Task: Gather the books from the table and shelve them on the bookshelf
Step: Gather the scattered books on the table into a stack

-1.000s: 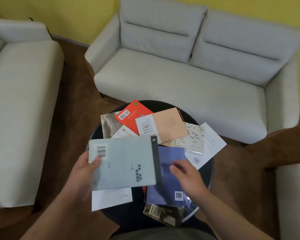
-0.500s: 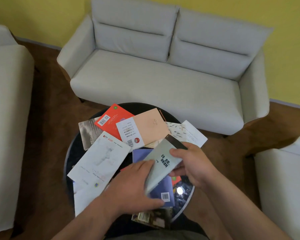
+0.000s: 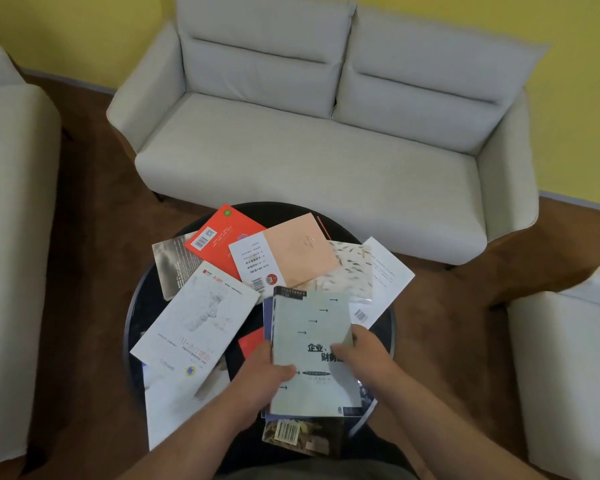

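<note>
Books (image 3: 201, 320) lie spread over the round black table (image 3: 144, 303) in the lower middle of the frame, in front of a pale sofa (image 3: 326, 157). The left hand (image 3: 260, 372) and the right hand (image 3: 364, 355) each pinch one side of the pale green book (image 3: 309, 323). It sits flat over a blue book (image 3: 266, 310), near the bottom middle.

Living room: sofa (image 3: 326, 150), round table (image 3: 383, 327)
</note>
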